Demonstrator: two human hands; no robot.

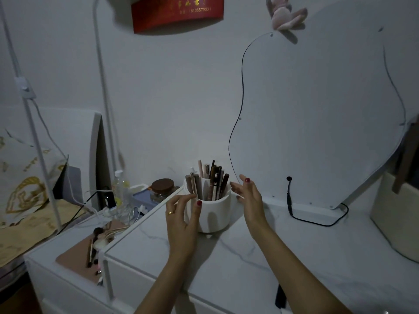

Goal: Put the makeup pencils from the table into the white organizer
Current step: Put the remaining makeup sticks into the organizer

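The white organizer (215,214), a round pot with compartments, stands at the back of the marble-patterned table (294,257). Several makeup pencils (215,182) stand upright in it, brown, black and pink. My left hand (181,218) is at the organizer's left side, fingers spread, thumb close to its front wall and fingertips near the left pencils. My right hand (247,196) hovers open just right of the rim, a small gap from it. Neither hand holds anything. I see no loose pencils on the tabletop.
A wavy-edged mirror (317,123) leans behind the table, its black cable (317,219) lying on the surface. A cream bag (396,218) stands at the right. On a lower cabinet to the left are a pink mat with brushes (90,250), a brown-lidded jar (162,189) and a bottle (120,189).
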